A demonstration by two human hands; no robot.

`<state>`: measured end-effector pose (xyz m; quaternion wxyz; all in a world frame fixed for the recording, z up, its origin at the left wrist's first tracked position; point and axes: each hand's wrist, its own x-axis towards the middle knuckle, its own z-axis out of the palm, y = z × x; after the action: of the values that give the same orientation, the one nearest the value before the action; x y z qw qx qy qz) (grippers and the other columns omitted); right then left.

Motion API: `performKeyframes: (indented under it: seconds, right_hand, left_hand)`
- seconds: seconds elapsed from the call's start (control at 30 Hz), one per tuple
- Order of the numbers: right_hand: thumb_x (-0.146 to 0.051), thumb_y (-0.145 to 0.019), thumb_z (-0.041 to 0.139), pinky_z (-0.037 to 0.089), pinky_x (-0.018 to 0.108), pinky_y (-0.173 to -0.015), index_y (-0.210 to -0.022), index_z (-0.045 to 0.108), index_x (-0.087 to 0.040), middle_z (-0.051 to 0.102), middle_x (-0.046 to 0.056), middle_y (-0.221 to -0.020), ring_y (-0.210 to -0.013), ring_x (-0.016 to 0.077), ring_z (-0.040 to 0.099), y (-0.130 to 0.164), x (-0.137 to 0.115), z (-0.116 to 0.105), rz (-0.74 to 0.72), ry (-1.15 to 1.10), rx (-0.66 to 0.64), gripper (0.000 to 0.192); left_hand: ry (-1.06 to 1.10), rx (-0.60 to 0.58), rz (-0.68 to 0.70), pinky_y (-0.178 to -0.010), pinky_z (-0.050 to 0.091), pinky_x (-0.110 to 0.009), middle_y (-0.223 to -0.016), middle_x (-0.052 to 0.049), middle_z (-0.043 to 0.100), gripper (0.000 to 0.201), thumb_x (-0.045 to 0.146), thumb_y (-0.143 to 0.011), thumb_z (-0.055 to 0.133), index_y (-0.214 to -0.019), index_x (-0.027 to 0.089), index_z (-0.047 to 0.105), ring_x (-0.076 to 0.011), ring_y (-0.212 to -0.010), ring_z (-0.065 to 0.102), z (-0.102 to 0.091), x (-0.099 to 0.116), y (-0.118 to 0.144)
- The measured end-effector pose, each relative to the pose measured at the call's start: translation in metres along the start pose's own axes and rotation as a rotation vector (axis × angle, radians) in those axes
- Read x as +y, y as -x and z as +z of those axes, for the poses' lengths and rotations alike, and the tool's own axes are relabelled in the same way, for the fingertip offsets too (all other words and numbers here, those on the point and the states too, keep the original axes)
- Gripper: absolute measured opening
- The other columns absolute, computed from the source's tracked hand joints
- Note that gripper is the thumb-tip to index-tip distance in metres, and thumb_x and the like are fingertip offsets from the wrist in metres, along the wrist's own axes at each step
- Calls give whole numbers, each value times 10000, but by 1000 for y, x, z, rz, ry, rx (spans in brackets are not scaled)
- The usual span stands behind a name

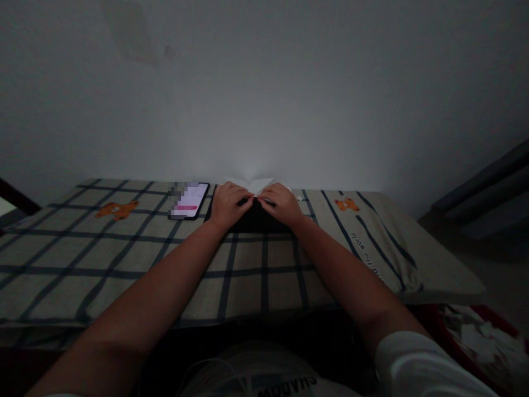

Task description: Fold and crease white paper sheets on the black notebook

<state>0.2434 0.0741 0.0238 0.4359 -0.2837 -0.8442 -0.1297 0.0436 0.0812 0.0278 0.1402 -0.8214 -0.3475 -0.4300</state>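
Observation:
A thin white sheet of paper (pixel 263 182) is pinched between both hands, its two flaps spreading upward behind the fingers. My left hand (pixel 230 204) is closed, thumb and fingertips meeting on the paper's near middle. Close beside it, my right hand (pixel 282 202) is closed the same way, the two sets of fingertips almost touching. Under both hands lies a flat black rectangular thing (pixel 258 220); its kind cannot be made out. The hands cover much of the paper.
A phone (pixel 190 201) with a lit screen lies left of the black thing. A checked cloth (pixel 264 286) with bear prints covers the table. The pale wall (pixel 264 99) rises behind it. At lower right, a red container (pixel 433 325) holds crumpled white paper.

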Motion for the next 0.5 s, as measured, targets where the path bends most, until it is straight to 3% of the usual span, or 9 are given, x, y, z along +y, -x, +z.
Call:
performKeyframes:
  seconds: [0.13, 0.5]
  right_hand:
    - [-222, -882, 535, 466, 365, -823, -892, 668, -190, 691, 72, -890, -882, 194, 595, 0, -2, 0, 3, -13, -4, 137]
    - [-195, -816, 592, 467, 311, -745, -784, 653, -189, 684, 45, -778, -768, 169, 610, -1, -2, 3, 179, -62, 29, 69]
  left_hand:
    - [17, -7, 5, -771, 393, -406, -833, -25, 731, 139, 314, -844, 595, -813, 239, 708, -219, -834, 590, 0, 0, 0]
    - [40, 9, 47, -778, 411, -398, -802, -11, 733, 139, 316, -832, 612, -762, 235, 702, -212, -832, 595, 1, 3, -1]
